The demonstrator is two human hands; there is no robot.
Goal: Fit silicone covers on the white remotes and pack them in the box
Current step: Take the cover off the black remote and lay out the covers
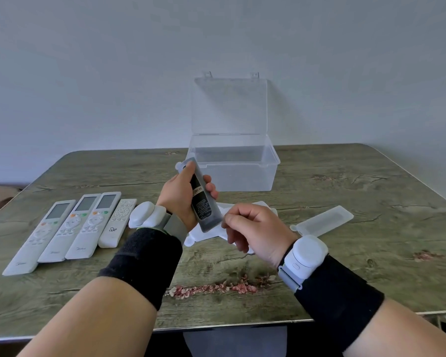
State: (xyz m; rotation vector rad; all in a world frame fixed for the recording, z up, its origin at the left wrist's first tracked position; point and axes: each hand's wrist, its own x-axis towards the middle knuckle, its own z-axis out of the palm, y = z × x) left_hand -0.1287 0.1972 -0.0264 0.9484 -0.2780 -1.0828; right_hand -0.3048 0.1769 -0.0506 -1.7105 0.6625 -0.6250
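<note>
L grip point(183, 191) holds remote point(201, 199), R grip point(252, 228) pinches cover point(180, 166).

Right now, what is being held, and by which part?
The left hand grips a dark covered remote around its upper half; the right hand seems to pinch its lower end.

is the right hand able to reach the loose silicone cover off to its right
Probably yes: the loose silicone cover lies alone on the table, nothing between it and the right hand, though its fingers must first release the held remote.
</note>
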